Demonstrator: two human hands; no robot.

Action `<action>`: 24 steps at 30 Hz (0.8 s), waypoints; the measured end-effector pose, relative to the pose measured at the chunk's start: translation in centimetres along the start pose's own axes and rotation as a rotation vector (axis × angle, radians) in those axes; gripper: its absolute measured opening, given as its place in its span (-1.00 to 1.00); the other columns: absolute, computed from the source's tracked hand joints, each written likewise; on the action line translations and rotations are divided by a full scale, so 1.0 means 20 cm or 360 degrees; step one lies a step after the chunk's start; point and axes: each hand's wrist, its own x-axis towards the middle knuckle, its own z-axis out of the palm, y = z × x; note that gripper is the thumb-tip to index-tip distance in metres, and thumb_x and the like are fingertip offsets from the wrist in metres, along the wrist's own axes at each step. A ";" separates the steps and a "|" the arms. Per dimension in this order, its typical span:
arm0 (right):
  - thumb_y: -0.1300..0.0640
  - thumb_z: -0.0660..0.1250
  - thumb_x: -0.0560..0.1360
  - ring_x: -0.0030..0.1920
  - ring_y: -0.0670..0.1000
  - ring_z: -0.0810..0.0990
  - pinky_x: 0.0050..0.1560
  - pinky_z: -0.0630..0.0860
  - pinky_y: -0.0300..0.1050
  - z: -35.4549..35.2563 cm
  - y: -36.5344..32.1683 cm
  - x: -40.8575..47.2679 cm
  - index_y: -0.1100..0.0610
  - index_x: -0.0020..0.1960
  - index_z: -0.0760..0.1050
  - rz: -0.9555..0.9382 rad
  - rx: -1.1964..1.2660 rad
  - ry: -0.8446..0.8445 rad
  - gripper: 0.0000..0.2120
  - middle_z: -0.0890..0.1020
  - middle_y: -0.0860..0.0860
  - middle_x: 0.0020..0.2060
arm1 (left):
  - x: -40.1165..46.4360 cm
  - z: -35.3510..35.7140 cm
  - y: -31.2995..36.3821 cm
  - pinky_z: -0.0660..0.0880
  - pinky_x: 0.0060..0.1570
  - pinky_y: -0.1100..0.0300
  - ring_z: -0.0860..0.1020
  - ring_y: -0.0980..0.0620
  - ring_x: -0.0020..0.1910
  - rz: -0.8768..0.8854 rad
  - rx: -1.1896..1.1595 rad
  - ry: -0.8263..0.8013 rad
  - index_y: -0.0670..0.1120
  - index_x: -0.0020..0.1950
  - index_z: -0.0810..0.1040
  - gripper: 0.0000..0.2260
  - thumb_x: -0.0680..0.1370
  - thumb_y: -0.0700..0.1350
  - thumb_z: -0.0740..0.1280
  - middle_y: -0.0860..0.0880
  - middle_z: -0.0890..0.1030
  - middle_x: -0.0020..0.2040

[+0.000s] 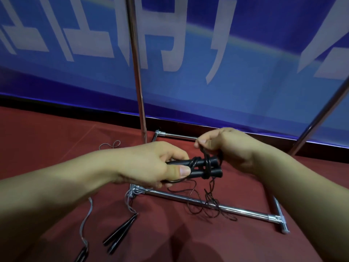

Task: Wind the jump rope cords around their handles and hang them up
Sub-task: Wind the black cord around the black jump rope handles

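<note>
My left hand [151, 163] grips two black jump rope handles [211, 172] held side by side, thumb on top. A thin black cord [206, 168] loops around both handles in a few turns. Just above the handles' right ends, my right hand [226, 146] pinches that cord. The slack of the cord [209, 208] hangs down and lies tangled on the red floor over the rack's base bar. Lower left on the floor lies a second rope, with black handles [120, 233] and a grey cord [86, 224].
A chrome rack stands in front of me: an upright pole [138, 87], a slanted pole [321, 125] at right, and base bars [236, 208] on the red carpet [47, 133]. A blue banner [245, 63] with white lettering covers the wall behind.
</note>
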 end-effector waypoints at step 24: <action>0.09 0.27 0.64 -0.50 -0.06 0.45 -0.52 0.35 -0.21 0.31 -0.04 -0.05 0.18 -0.09 0.49 0.0144 0.0395 0.0192 -0.81 0.54 0.05 -0.36 | 0.04 -0.08 -0.08 0.21 -0.53 0.31 0.26 0.11 -0.56 0.0012 -0.0376 0.1048 -0.29 -0.06 0.58 -0.68 0.65 -0.03 0.28 -0.02 0.43 -0.45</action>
